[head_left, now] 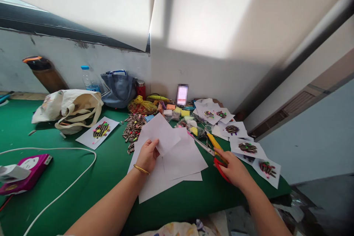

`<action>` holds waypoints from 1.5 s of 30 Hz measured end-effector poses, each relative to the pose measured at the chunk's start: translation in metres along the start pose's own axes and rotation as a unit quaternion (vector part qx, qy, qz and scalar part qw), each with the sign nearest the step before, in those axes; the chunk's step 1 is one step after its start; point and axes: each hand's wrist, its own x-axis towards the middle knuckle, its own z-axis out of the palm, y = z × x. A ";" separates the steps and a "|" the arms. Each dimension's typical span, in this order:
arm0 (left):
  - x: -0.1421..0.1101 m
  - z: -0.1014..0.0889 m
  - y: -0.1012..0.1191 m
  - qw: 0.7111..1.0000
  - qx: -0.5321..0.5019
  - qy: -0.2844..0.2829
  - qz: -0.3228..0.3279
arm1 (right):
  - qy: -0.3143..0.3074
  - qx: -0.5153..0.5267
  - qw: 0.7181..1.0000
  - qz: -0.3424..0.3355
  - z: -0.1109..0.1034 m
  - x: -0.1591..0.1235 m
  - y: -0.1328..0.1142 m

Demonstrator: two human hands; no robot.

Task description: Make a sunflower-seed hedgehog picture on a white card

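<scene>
My left hand (149,155) pinches a small white paper (162,136) between thumb and fingers. It is held over several larger white sheets (181,158) lying loosely overlapped on the table. My right hand (231,166), at the sheets' right edge, has its fingers around the red handles of a pair of scissors (220,169). The metal blades point up and left, beside the papers. Just past my right fingertips lies a yellow tool (213,142), perhaps a utility knife, partly hidden. A heap of striped sunflower seeds (133,128) sits left of the sheets.
Seed-decorated cards (247,148) lie along the right edge; another card (100,132) is at left. Clay packets (186,113) and a phone (182,94) stand behind. A canvas bag (80,99), blue bag (118,89), bottle (90,79) and purple power strip (30,171) with white cable occupy the left.
</scene>
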 end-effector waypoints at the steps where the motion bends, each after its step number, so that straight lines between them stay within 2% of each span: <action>1: 0.000 0.000 0.001 1.000 -0.007 0.000 0.000 | -0.005 0.062 0.998 0.003 0.002 -0.002 -0.008; 3: 0.001 0.000 0.003 1.000 -0.019 0.000 -0.002 | -0.054 0.224 0.973 0.015 0.011 -0.006 -0.025; 4: 0.002 0.000 0.004 1.000 -0.025 0.001 -0.002 | -0.089 0.313 0.945 0.030 0.017 -0.009 -0.034; 6: 0.002 -0.001 0.008 0.999 -0.039 0.002 0.001 | -0.161 0.463 0.870 0.052 0.032 -0.016 -0.052; 8: 0.003 -0.002 0.011 0.999 -0.051 0.006 0.004 | -0.193 0.576 0.794 0.027 0.046 -0.023 -0.069; 12: 0.005 -0.003 0.017 0.998 -0.060 0.012 0.012 | -0.257 0.674 0.692 0.010 0.063 -0.034 -0.094; 15: 0.007 -0.004 0.019 0.998 -0.062 0.011 0.022 | -0.300 0.698 0.649 0.042 0.067 -0.036 -0.101; 24: 0.009 -0.006 0.021 0.997 -0.073 0.020 0.020 | -0.317 0.707 0.630 0.059 0.072 -0.037 -0.102; 28: 0.006 -0.004 0.021 0.998 -0.066 0.005 0.023 | -0.319 0.710 0.626 0.056 0.072 -0.036 -0.103; 36: 0.004 -0.004 0.015 1.000 -0.011 -0.017 0.017 | -0.312 0.727 0.609 0.056 0.073 -0.030 -0.105; 45: 0.007 -0.005 0.013 0.997 0.056 -0.013 0.060 | -0.308 0.738 0.598 0.052 0.072 -0.027 -0.116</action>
